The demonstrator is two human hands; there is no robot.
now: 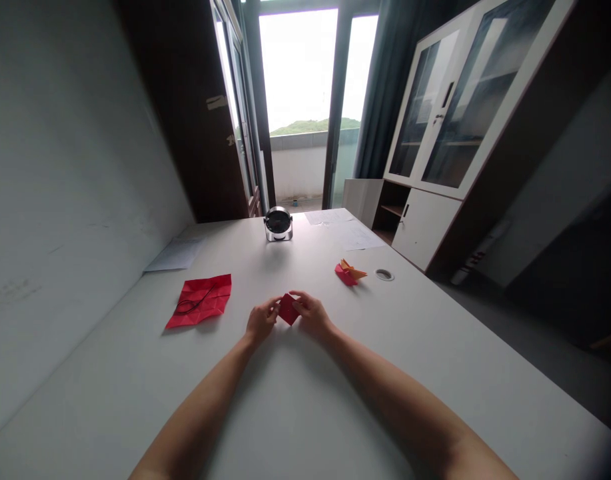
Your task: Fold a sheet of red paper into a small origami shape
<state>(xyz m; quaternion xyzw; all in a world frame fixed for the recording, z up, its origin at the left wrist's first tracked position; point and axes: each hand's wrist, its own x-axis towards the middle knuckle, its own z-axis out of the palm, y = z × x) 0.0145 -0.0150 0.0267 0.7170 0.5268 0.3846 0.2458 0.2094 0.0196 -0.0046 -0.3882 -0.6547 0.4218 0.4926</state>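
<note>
A small piece of red paper (pixel 288 310), folded into a diamond, is held between my two hands just above the middle of the white table. The fingers of my left hand (pixel 263 319) pinch its left corner. On the other side, my right hand (pixel 310 310) grips its right edge, with the fingertips along the top and the thumb on the face. To the left lies a larger creased sheet of red paper (pixel 205 298) with a dark cord or thin loop (pixel 190 306) on it. Folded red and orange paper pieces (pixel 350 272) sit to the right.
A round black-and-silver device on a stand (pixel 278 224) stands at the table's far side. White paper sheets (pixel 174 255) lie at the left by the wall, others (pixel 355 235) at the back right. A round cable hole (pixel 384 275) is set in the white table (pixel 305 413) near its right edge.
</note>
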